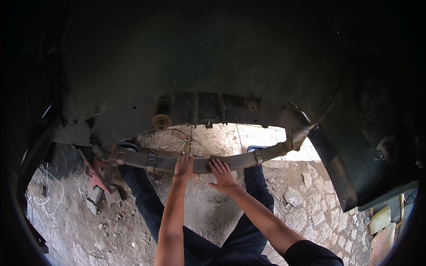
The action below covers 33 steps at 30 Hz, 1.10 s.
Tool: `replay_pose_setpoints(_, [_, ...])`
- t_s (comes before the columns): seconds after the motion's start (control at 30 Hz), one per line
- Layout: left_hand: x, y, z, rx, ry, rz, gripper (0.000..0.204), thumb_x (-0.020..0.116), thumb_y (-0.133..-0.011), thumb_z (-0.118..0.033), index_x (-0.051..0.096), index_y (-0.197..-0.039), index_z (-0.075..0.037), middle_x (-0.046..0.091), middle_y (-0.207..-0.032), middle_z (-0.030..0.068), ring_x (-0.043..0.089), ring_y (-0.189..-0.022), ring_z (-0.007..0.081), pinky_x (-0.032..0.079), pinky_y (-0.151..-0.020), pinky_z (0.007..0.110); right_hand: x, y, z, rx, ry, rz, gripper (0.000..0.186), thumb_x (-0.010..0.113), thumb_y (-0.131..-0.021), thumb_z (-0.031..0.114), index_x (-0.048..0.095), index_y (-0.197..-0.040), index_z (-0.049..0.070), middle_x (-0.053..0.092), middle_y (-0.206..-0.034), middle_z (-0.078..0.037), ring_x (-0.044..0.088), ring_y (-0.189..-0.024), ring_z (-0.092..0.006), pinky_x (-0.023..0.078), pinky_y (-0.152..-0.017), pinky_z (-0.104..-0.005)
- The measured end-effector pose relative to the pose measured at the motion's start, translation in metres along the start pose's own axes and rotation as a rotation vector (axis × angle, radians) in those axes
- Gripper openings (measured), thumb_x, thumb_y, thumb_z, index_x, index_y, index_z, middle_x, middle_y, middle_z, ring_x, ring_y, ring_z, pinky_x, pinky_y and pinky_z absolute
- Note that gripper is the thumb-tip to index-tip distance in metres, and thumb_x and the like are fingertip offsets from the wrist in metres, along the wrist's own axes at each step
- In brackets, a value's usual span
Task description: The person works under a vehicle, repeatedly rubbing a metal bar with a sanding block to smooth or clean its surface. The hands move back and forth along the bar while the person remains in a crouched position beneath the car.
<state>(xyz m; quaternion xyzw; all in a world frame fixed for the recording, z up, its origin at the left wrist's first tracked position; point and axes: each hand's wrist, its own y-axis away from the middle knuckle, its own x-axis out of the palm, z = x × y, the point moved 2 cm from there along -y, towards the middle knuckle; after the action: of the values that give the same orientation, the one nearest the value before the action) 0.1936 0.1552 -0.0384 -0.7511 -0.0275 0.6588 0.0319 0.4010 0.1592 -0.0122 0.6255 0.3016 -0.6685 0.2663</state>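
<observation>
A long curved leaf spring point(146, 160) of stacked dark steel blades with clamp bands hangs under a vehicle's wheel arch point(199, 66). My left hand point(184, 166) lies on the spring near its middle, fingers curled over the top edge. My right hand point(222, 174) presses against the spring just to the right, fingers spread. Both forearms reach up from the lower edge. My legs in dark blue trousers point(142, 195) stretch out beneath the spring.
A rubber bump stop point(162, 120) hangs from the frame rail point(222, 108) above. A reddish metal bracket point(98, 174) sits at the spring's left end. A white cord point(51, 195) lies on the dirt at left. Cracked stone paving point(306, 190) lies beyond.
</observation>
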Motion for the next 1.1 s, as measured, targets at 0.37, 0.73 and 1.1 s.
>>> replay_pose_setpoints(0.37, [-0.005, 0.003, -0.004, 0.007, -0.012, -0.026, 0.089, 0.081, -0.068, -0.050, 0.045, -0.136, -0.006, 0.051, -0.129, 0.0116, 0.042, -0.128, 0.0271, 0.027, -0.112, 0.041, -0.002, 0.001, -0.017, -0.014, 0.136, 0.047, 0.098, 0.071, -0.083, 0.043, 0.013, -0.154, 0.008, 0.015, -0.160, -0.014, 0.011, -0.149, -0.0310, 0.014, -0.120, -0.0483])
replay_pose_setpoints(0.73, [-0.006, 0.004, -0.001, 0.017, 0.026, -0.047, 0.090, 0.082, -0.066, -0.048, 0.046, -0.136, -0.005, 0.051, -0.129, 0.0114, 0.043, -0.127, 0.0274, 0.028, -0.112, 0.041, 0.012, 0.016, 0.002, 0.020, 0.176, -0.066, 0.099, 0.076, -0.079, 0.036, 0.016, -0.153, 0.007, 0.020, -0.158, -0.014, 0.016, -0.147, -0.0315, 0.017, -0.119, -0.0497])
replay_pose_setpoints(1.1, [-0.007, 0.002, -0.005, 0.014, 0.014, -0.065, 0.088, 0.083, -0.065, -0.049, 0.047, -0.133, -0.006, 0.052, -0.126, 0.0113, 0.044, -0.124, 0.0279, 0.029, -0.110, 0.041, 0.001, -0.007, 0.003, 0.256, 0.175, 0.044, 0.103, 0.077, -0.079, 0.038, 0.014, -0.153, 0.006, 0.016, -0.159, -0.016, 0.013, -0.148, -0.0332, 0.017, -0.119, -0.0502])
